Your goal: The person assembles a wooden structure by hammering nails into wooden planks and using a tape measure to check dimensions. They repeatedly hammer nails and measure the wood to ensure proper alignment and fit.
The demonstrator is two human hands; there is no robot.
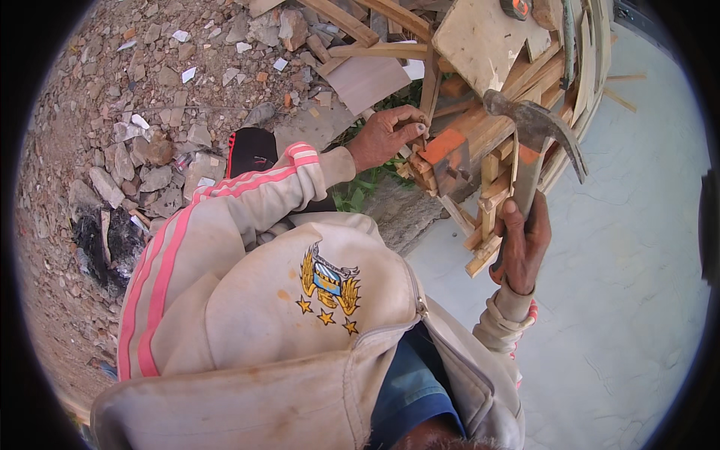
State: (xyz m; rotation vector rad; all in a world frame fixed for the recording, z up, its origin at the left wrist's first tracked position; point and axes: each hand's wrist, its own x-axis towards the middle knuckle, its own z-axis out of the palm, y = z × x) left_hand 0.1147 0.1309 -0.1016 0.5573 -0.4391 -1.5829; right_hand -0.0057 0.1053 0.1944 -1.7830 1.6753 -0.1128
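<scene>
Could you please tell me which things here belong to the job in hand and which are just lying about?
Seemingly part of the job:
claw hammer, held in the right hand
orange-topped piece, beside the left hand

Seemingly just lying about:
stone rubble
white shards among it
pale brown flat sheet

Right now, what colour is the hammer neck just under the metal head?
The hammer neck is orange; best seen in the head view.
</scene>
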